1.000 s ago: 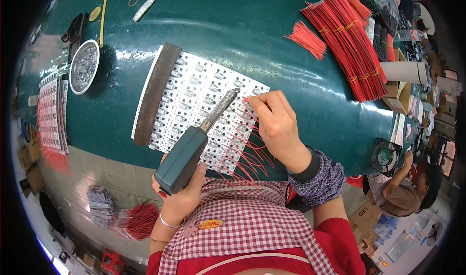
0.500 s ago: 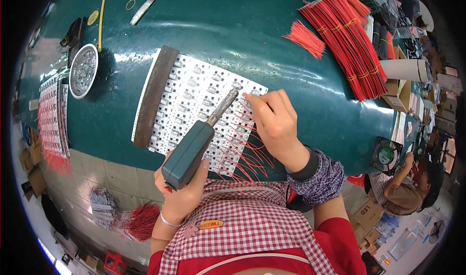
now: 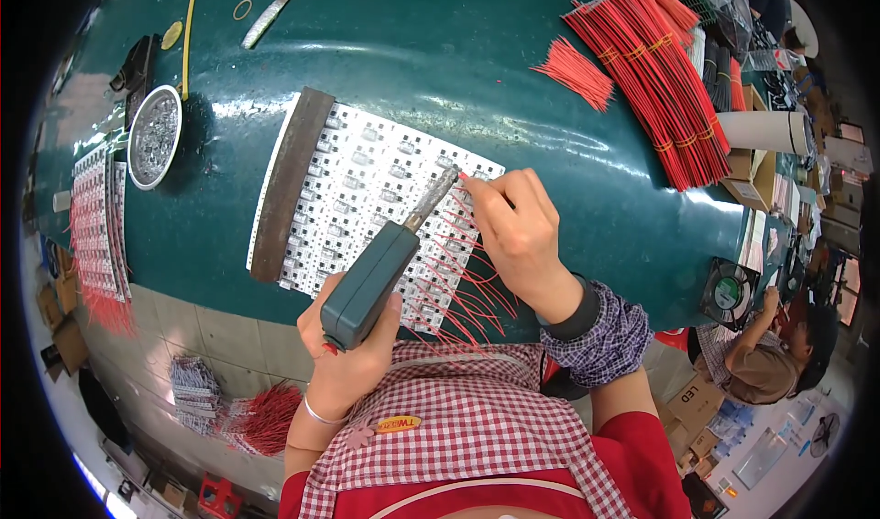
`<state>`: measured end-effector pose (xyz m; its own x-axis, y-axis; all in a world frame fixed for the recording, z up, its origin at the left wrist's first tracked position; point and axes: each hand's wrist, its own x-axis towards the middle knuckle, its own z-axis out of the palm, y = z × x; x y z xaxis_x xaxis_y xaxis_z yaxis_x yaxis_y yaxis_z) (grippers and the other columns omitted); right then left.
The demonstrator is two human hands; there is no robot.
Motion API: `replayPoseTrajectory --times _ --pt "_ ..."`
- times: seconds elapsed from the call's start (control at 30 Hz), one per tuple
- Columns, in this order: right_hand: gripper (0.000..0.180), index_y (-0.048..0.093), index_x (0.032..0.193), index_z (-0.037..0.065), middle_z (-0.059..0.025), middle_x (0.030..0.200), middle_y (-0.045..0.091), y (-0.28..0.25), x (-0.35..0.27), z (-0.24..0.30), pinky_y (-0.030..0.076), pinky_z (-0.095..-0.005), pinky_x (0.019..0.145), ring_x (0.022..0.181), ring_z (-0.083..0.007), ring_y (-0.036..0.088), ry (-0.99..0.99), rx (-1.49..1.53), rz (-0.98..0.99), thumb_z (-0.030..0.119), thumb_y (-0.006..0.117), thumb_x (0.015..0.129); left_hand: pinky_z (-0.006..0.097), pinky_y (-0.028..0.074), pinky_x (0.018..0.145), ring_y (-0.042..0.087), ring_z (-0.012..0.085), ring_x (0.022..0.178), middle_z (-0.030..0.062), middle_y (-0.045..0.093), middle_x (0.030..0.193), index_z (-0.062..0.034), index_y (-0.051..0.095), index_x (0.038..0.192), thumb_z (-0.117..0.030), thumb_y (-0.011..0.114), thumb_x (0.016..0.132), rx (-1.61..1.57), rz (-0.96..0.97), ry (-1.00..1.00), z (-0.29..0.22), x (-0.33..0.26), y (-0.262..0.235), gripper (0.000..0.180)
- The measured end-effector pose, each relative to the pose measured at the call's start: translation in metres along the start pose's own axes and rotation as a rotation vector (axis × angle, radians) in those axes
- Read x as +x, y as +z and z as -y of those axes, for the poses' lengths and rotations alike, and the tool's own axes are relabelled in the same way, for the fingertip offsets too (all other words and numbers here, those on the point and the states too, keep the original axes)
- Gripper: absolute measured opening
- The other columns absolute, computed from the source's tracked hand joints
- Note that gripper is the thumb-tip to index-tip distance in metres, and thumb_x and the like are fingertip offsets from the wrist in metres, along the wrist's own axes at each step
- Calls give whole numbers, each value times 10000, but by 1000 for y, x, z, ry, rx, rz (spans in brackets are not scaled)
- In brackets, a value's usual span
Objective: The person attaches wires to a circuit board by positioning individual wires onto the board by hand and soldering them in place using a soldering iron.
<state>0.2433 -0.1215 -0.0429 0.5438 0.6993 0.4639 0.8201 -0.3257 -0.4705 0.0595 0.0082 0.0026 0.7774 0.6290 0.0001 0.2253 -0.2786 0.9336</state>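
Note:
My left hand (image 3: 353, 358) is wrapped round the dark green handle of a soldering gun (image 3: 371, 285). Its metal tip points up and right, reaching the far right part of a white circuit board panel (image 3: 357, 157). Close by the tip, my right hand (image 3: 521, 221) pinches a short red wire (image 3: 463, 177) whose end shows past the fingertips. Small dark components and silvery pads cover the panel in rows. From its right side several thin red wires (image 3: 477, 285) fan out toward me. A dark flat bar (image 3: 293, 184) lies across the panel's left side.
At the back right lie red wire bundles (image 3: 642, 79) and a loose red wire bunch (image 3: 576, 74). A white bowl (image 3: 131, 157) and stacked wired panels (image 3: 96, 216) are at the left. A knife (image 3: 270, 15) lies far off; a fan (image 3: 731, 290) and another person (image 3: 770, 363) are right.
The soldering gun has moved slightly right and up, so its tip is now closer to the pinched wire. My right hand has barely moved.

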Motion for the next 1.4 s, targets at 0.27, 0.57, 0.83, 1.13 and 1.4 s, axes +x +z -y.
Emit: replayPoseTrajectory --times 0.27,0.57,0.83,1.13,1.4 --pt "286 707 982 2 -77 763 514 0 0 0 452 -358 584 695 -239 544 7 8 -1 -90 733 713 264 462 555 591 130 612 89 636 802 39 691 893 62 731 778 82 20 38 -4 3 0 124" --pt "249 703 959 10 -82 761 518 1 -1 0 450 -364 581 691 -246 549 37 34 -16 -88 735 733 290 482 567 606 169 627 103 652 820 37 697 895 73 732 754 116 21 31 -2 -2 -5 150" --pt "274 663 987 -6 -83 799 508 3 -4 -4 454 -354 600 723 -241 526 -3 52 -22 -76 664 723 276 482 577 611 161 634 97 660 826 32 707 900 71 732 760 1 -21 5 -2 -1 1 148" --pt "247 694 957 12 -83 764 526 3 -2 -1 449 -362 579 692 -246 552 40 26 -25 -87 738 735 268 473 566 595 147 611 91 644 809 31 694 879 65 731 768 107 39 22 -4 2 -1 121" --pt "244 688 952 5 -87 766 528 5 -4 -3 449 -366 581 697 -252 551 39 29 -31 -91 738 734 285 487 565 600 178 616 104 651 809 32 701 881 44 749 755 95 -5 36 -3 -2 -1 135"
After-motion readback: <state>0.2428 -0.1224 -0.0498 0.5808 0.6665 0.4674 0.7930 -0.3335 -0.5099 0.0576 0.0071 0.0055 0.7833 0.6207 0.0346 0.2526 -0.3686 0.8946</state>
